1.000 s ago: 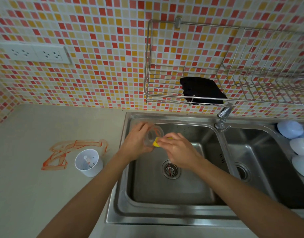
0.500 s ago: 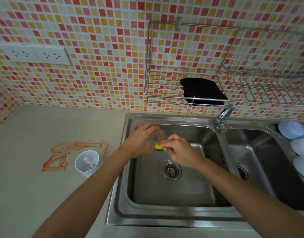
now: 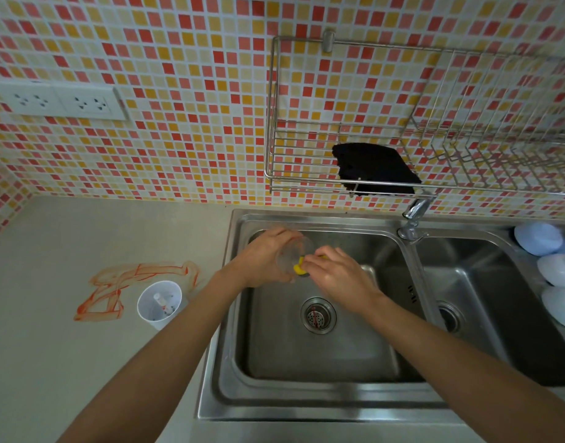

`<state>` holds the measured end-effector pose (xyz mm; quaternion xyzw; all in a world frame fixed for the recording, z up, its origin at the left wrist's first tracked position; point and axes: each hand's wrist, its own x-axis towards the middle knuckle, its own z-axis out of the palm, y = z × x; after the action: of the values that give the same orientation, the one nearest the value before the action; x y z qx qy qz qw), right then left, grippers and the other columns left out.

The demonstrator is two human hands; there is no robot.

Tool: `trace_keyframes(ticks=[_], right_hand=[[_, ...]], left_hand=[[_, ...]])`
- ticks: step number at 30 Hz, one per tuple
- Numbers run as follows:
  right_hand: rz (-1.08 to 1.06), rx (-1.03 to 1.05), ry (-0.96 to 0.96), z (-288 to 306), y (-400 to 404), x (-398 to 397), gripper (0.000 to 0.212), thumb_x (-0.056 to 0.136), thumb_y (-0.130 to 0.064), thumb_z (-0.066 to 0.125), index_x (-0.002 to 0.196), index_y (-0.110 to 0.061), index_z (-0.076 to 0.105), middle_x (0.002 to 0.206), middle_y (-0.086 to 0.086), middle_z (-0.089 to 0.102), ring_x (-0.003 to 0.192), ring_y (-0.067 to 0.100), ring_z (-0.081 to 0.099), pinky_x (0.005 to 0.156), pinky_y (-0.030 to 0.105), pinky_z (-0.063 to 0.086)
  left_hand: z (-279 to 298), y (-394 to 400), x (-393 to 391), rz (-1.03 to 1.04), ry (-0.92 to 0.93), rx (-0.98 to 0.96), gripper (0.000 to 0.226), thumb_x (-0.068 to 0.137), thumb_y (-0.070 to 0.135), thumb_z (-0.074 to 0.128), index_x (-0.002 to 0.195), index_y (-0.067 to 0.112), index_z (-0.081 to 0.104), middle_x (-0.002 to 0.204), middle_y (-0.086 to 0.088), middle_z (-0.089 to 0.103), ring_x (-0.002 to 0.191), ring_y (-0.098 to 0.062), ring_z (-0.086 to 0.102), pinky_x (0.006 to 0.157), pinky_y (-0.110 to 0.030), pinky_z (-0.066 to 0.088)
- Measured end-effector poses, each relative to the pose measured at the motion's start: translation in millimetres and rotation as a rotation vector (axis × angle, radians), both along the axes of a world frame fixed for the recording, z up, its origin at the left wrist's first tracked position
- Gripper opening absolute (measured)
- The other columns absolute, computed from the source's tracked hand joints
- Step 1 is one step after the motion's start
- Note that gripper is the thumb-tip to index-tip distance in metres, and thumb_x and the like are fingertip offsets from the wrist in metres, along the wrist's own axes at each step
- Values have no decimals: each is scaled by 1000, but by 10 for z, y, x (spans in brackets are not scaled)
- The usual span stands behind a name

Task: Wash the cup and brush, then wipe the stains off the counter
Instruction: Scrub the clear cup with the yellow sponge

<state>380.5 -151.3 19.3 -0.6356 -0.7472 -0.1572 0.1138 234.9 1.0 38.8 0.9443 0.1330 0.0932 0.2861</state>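
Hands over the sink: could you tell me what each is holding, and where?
Left hand grips the clear cup round its side; right hand pinches the yellow sponge at the cup's mouth.

Soft, even light is filling the scene; the sink (image 3: pixel 322 362) is gleaming faintly. Wide-angle distortion is bending the wall tiles (image 3: pixel 178 91) at the edges, and the hands are blurring slightly.

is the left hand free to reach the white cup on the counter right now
Probably not yet. The left hand is holding the clear cup over the sink. The white cup stands uncovered on the counter, with nothing between, so the path looks free once the hand lets go.
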Motion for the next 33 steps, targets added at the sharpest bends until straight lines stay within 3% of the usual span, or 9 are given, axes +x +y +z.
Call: trace_keyframes(ticks=[6, 9, 13, 18, 23, 26, 28, 31, 33], right_hand=[[-85, 192, -13, -60, -15, -51, 15, 89, -6, 59, 99, -10, 69, 100, 0, 70, 91, 22, 53, 70, 31, 42], [-140, 204, 31, -33, 34, -127, 12, 95, -14, 59, 100, -12, 69, 96, -4, 68, 92, 20, 53, 72, 30, 42], [-136, 208, 100, 3, 102, -212, 16, 95, -15, 56, 102, -10, 69, 100, -2, 69, 93, 22, 54, 74, 35, 49], [-35, 93, 166, -50, 81, -232, 38, 84, -1, 55, 121, -3, 64, 122, 7, 66, 99, 27, 56, 79, 39, 52], [1, 42, -54, -7, 72, -171, 31, 78, -3, 65, 108, -6, 71, 115, 5, 70, 98, 25, 57, 67, 34, 49], [-118, 81, -107, 92, 100, -107, 31, 82, -5, 49, 102, -7, 72, 109, 2, 70, 93, 24, 52, 65, 34, 47], [-202, 67, 18, 60, 135, -188, 34, 77, 0, 47, 100, -7, 72, 102, 2, 71, 88, 25, 55, 68, 34, 51], [-253, -60, 310, -28, 166, -308, 33, 68, 11, 66, 91, -12, 73, 86, 0, 73, 83, 24, 54, 74, 31, 52], [-217, -121, 323, -3, 155, -251, 36, 68, 10, 70, 94, -15, 74, 87, -3, 73, 83, 22, 53, 74, 33, 52]], left_hand=[[21, -50, -27, 80, -48, -68, 91, 72, 24, 81, 148, 15, 30, 146, -2, 44, 133, -15, 37, 112, -27, 30], [-72, -125, -51, 187, -92, 115, 102, 66, 36, 84, 148, 15, 27, 146, -5, 39, 133, -20, 32, 111, -33, 28], [-129, -148, -24, 391, -148, 359, 91, 60, 51, 81, 136, 19, 44, 122, -9, 49, 111, -27, 46, 85, -38, 44], [-99, -19, -105, 285, -161, 381, 80, 62, 33, 83, 131, 20, 43, 123, -8, 51, 109, -27, 48, 82, -41, 48], [-113, -16, -120, 161, -50, 418, 76, 63, 28, 79, 132, 17, 49, 127, -7, 53, 112, -29, 49, 90, -44, 46], [-52, -46, -65, 159, -34, 454, 78, 61, 27, 81, 131, 20, 49, 126, -5, 53, 112, -27, 49, 90, -41, 44], [11, -58, -8, 159, -43, 475, 77, 60, 25, 82, 130, 22, 48, 125, -3, 54, 112, -25, 49, 90, -39, 42], [34, -98, 41, 121, -3, 473, 73, 68, 27, 80, 133, 22, 49, 131, -4, 51, 119, -25, 46, 95, -37, 38], [-3, -101, 33, 135, 9, 426, 71, 70, 28, 78, 134, 22, 48, 133, -4, 49, 121, -24, 44, 96, -37, 37]])
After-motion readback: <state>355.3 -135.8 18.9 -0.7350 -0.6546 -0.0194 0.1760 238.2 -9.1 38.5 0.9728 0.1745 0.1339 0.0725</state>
